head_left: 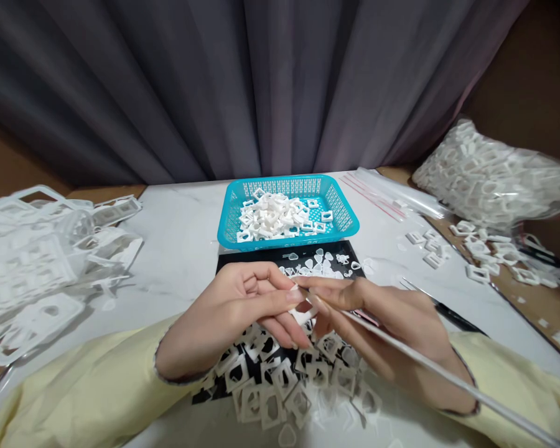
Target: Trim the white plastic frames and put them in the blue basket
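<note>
- Left hand (240,305) is pinching a small white frame (302,316).
- Right hand (392,323) is gripping a long, thin rod (429,363) beside it.
- Blue basket (351,224) is holding white pieces (273,214).

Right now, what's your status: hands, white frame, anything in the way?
Left hand pinching white frame, opening visible. Right hand gripping rod, close beside frame. Loose frames crowding the space beneath.

Curtain (280,93), basket (338,211) of white frames (275,214) and bulging bag (494,180) suggest a makeshift workshop.
</note>
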Tool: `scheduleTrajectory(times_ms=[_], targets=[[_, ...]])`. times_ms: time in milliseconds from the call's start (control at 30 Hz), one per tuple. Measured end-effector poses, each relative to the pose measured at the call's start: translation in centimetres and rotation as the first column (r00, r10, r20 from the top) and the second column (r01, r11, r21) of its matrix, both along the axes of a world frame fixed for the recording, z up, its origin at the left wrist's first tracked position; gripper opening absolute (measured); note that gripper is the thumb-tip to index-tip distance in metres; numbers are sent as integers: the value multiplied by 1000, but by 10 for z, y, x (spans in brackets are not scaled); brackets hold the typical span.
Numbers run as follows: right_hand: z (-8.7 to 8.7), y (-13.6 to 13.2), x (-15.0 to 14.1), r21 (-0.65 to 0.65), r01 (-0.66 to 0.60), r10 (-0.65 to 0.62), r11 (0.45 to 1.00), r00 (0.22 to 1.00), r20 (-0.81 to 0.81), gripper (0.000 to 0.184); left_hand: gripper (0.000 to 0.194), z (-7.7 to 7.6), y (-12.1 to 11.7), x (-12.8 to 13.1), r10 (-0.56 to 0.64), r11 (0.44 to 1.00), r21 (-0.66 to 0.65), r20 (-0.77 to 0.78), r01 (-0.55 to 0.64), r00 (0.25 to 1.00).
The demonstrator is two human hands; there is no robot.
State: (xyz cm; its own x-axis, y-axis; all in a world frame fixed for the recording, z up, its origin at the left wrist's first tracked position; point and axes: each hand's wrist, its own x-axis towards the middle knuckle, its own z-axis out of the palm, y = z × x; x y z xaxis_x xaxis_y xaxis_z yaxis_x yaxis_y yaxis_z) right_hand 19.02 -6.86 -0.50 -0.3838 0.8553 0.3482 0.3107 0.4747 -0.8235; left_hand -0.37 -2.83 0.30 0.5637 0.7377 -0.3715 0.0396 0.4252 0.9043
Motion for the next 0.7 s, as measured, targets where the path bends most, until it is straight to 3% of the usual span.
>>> scheduleTrajectory(times_ms=[167,333,500,700], targets=[[-6,0,-1,43,-13,14,999,999,-31,14,14,0,0,-1,17,999,-45,-30,-19,999],[-2,2,-4,-77,45,-52,996,994,-98,6,14,3,1,0,35,994,-98,-55,-40,998],[2,2,-5,-182,62,-88,981,986,-138,9,13,4,2,1,58,988,-140,-68,-67,996],[1,3,-4,-152,43,-58,987,993,-99,6,16,4,1,0,53,991,-119,-73,-62,996]])
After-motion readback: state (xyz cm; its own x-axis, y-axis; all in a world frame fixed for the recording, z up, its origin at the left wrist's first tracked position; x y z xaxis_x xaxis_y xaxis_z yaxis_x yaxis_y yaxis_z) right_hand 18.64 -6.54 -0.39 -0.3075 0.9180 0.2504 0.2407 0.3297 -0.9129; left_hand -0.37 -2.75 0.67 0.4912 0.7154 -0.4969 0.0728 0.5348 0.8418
